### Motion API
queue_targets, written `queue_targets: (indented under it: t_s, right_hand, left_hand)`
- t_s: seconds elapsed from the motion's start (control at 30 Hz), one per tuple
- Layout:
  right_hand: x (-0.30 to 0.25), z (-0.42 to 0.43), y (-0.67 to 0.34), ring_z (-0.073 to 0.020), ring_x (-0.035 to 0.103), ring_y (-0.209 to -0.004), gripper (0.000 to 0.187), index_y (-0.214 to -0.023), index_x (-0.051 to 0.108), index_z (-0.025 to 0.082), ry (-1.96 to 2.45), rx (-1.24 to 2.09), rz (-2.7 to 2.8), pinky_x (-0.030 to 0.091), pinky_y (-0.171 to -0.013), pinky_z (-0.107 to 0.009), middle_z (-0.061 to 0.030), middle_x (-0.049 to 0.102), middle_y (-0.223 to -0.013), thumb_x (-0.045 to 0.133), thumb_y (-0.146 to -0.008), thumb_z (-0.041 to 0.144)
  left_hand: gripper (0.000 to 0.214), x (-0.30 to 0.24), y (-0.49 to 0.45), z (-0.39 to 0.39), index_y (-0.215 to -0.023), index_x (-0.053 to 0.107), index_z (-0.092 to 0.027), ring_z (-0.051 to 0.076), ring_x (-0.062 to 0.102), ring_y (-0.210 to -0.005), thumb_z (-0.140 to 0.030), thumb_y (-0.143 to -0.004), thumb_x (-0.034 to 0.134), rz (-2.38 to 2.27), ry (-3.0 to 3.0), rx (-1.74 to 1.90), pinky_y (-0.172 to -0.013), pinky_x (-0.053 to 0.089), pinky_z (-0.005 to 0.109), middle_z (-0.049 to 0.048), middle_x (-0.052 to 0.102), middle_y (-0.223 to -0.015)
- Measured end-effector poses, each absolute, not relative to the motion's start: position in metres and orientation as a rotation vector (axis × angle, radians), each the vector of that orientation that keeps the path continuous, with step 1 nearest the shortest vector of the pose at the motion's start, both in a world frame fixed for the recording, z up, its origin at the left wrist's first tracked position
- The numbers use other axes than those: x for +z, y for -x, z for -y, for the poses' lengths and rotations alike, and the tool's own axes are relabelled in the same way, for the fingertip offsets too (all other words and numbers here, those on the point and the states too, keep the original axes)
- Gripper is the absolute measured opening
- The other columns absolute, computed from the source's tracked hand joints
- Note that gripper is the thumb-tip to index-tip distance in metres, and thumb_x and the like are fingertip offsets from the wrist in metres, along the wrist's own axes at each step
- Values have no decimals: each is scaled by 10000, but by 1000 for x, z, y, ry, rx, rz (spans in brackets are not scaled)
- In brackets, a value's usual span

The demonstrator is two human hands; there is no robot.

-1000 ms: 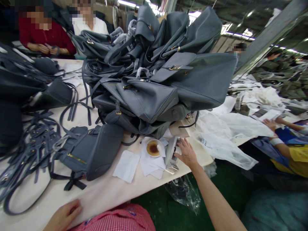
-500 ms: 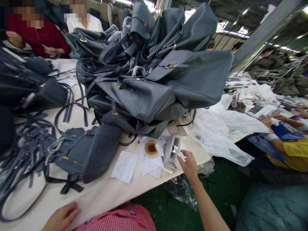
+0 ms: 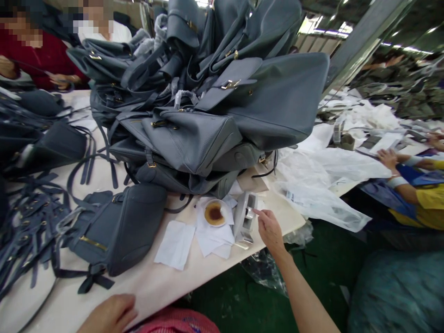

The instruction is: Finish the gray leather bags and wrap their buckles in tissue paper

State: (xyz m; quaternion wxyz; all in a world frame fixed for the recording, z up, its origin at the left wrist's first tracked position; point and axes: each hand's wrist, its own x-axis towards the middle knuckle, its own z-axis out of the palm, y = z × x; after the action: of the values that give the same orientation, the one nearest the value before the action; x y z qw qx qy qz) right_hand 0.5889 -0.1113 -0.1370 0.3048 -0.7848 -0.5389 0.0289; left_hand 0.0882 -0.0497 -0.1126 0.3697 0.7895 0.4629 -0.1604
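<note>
My right hand (image 3: pixel 270 230) reaches to a small grey box-like holder (image 3: pixel 239 219) with openings in its side, at the table's front edge. Its index finger stretches out, the tip at a shiny silver piece in the holder; the other fingers are curled and partly hidden. My left hand (image 3: pixel 110 313) rests by the table edge at the bottom, fingers loosely bent with a gap between them, nothing seen in it. Left of the holder, a white dish (image 3: pixel 214 213) of brown liquid sits on white paper sheets (image 3: pixel 217 238). A dark blue-grey backpack (image 3: pixel 137 229) lies further left.
A tall pile of blue-grey bags (image 3: pixel 201 138) fills the table's middle. Loose straps (image 3: pixel 31 217) lie at the left. White plastic sheeting (image 3: pixel 322 180) hangs over the right side. Two people stand across the table; a co-worker's hand (image 3: pixel 387 158) is at the far right.
My right hand has moved up and left to the holder, index finger now stretched to it. My left hand has shifted right in view. The whole view has tilted slightly.
</note>
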Motion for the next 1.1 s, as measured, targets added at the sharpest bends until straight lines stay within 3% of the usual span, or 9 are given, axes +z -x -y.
queue_targets:
  t_s: [0.07, 0.17, 0.33, 0.43, 0.63, 0.73, 0.87, 1.1]
  right_hand:
    - [-138, 112, -589, -236, 576, -865, 415, -1155, 652, 244, 2070, 92, 1418, 490, -801, -379, -80, 562, -909, 359, -876, 154]
    - [-140, 112, -590, -231, 580, -859, 425, -1175, 640, 245, 2059, 111, 1402, 490, -800, -371, -79, 567, -924, 360, -873, 142]
    - [-144, 109, -592, -231, 588, -893, 441, -1178, 647, 251, 2041, 106, 1373, 494, -823, -358, -79, 580, -943, 372, -858, 123]
    - [-149, 106, -593, -223, 590, -880, 434, -1173, 648, 252, 2029, 83, 1353, 504, -809, -353, -74, 581, -941, 396, -848, 112]
    - [-153, 107, -593, -202, 616, -910, 422, -1226, 585, 218, 2004, 39, 1367, 541, -757, -325, -79, 592, -989, 413, -856, 111]
    - [-148, 114, -591, -193, 642, -901, 411, -1282, 528, 220, 2042, -8, 1397, 546, -705, -300, -89, 623, -1070, 439, -887, 154]
    - [-136, 118, -588, -191, 646, -926, 265, -1153, 612, 233, 2111, -111, 1524, 507, -742, -275, -69, 671, -1051, 457, -939, 219]
    - [-131, 109, -589, -146, 608, -773, 199, -930, 666, 204, 2217, -283, 1753, 398, -623, -239, -46, 681, -902, 471, -941, 163]
  left_hand:
    - [272, -81, -150, 34, -855, 633, -219, 231, 638, -839, -400, -877, 431, -987, -2146, -271, -784, 483, 327, 73, 688, -881]
    - [301, -53, -258, 5, -1166, 572, -220, 248, 548, -1144, -258, -879, 489, -567, -2394, 112, -998, 415, 380, 110, 606, -1238]
    - [541, -72, -405, -27, -1308, 470, -178, 277, 394, -1314, -126, -784, 596, -299, -2559, 240, -1098, 333, 452, 133, 448, -1418]
    - [584, -92, -451, -31, -1306, 472, -133, 308, 381, -1313, -153, -758, 673, -313, -2603, 236, -1088, 342, 468, 170, 449, -1397]
    - [313, -107, -475, -29, -1116, 592, -189, 279, 428, -1261, -189, -809, 647, -349, -2670, 264, -1058, 388, 445, 97, 498, -1349]
    - [302, -111, -475, -28, -1105, 596, -207, 277, 420, -1262, -189, -808, 648, -357, -2644, 296, -1047, 396, 458, 89, 486, -1362]
    - [318, -115, -475, -28, -1116, 592, -219, 276, 407, -1270, -187, -804, 647, -362, -2601, 324, -1055, 383, 472, 90, 478, -1372]
    - [308, -118, -478, -29, -1097, 605, -202, 275, 411, -1268, -192, -794, 661, -369, -2588, 307, -1063, 375, 460, 92, 485, -1369]
